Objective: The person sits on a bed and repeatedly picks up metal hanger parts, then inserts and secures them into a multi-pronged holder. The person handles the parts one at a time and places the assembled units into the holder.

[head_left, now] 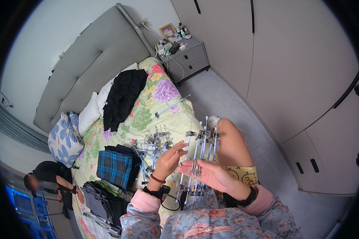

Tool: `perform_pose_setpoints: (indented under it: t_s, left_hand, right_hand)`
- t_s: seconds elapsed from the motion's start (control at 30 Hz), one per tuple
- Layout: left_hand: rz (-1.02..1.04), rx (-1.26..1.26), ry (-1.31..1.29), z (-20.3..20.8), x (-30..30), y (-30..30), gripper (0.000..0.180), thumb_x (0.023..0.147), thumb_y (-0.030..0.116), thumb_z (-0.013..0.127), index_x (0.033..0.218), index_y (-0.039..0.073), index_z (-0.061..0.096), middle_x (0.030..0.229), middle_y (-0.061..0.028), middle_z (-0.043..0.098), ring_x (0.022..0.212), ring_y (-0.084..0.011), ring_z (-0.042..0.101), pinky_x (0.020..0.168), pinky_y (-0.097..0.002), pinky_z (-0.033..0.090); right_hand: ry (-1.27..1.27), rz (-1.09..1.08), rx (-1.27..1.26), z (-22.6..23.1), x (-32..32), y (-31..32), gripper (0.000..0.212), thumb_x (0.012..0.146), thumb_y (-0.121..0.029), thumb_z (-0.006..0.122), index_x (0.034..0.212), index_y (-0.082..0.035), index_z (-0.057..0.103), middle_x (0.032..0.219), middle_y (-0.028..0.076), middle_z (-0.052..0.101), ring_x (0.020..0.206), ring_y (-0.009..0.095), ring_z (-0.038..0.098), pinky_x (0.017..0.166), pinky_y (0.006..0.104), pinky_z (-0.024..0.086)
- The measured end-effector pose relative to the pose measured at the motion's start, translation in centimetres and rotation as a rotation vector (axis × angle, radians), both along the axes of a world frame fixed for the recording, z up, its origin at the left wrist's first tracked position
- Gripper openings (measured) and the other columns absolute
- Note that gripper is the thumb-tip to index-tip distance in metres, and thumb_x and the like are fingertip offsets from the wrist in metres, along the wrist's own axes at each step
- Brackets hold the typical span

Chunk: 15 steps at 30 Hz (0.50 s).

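Observation:
A bundle of pale-blue clip hangers (204, 146) with dark clips lies across my lap. Their metal hooks (195, 169) gather at my right hand (216, 174), which holds them across its fingers. Just to the left, my left hand (168, 162) is raised with its fingers stretched out and apart, close to the hooks, and nothing shows in it. On the bed beside my left hand is a tangled heap of similar clip hangers (151, 146). Farther off, a single clip hanger (167, 109) rests on the flowered sheet.
Folded blue plaid clothing (115, 165) and a pile of dark garments (103, 203) lie on the bed (163, 71) at left. A black garment (125, 95) lies near the pillows. Another person (54, 179) leans over at far left. A grey nightstand (191, 55) and wardrobe (291, 59) stand right.

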<state>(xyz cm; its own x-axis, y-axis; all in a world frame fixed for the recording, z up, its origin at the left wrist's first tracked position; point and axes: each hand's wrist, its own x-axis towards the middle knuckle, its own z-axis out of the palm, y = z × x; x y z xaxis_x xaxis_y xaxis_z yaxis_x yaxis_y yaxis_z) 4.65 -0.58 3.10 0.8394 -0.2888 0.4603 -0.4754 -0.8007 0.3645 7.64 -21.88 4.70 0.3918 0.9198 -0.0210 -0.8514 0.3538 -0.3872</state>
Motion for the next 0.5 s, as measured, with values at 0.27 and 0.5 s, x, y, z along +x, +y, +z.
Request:
perform_pose_setpoints:
  t_s: [0.27, 0.5]
  left_hand:
    - [0.182, -0.105, 0.159, -0.6, -0.7, 0.3, 0.034, 0.080, -0.005, 0.058, 0.112, 0.005, 0.058, 0.113, -0.0134, 0.061, 0.101, -0.0321, 0.061, 0.078, -0.0360, 0.052]
    - [0.407, -0.043, 0.388, -3.8, -2.1, 4.0, 0.037, 0.081, 0.005, 0.063, 0.117, 0.005, 0.055, 0.113, -0.0168, 0.060, 0.104, -0.0356, 0.057, 0.085, -0.0383, 0.048]
  right_hand:
    - [0.036, 0.014, 0.017, -0.1, 0.3, 0.1, 0.058, 0.100, -0.036, 0.027, 0.134, 0.010, 0.031, 0.137, 0.024, 0.042, 0.133, 0.024, 0.036, 0.112, 0.0339, 0.022]
    - [-0.014, 0.026, -0.005, -0.3, 0.4, 0.1, 0.060, 0.099, -0.039, 0.026, 0.136, 0.008, 0.032, 0.138, 0.021, 0.042, 0.134, 0.021, 0.033, 0.112, 0.0325, 0.019]
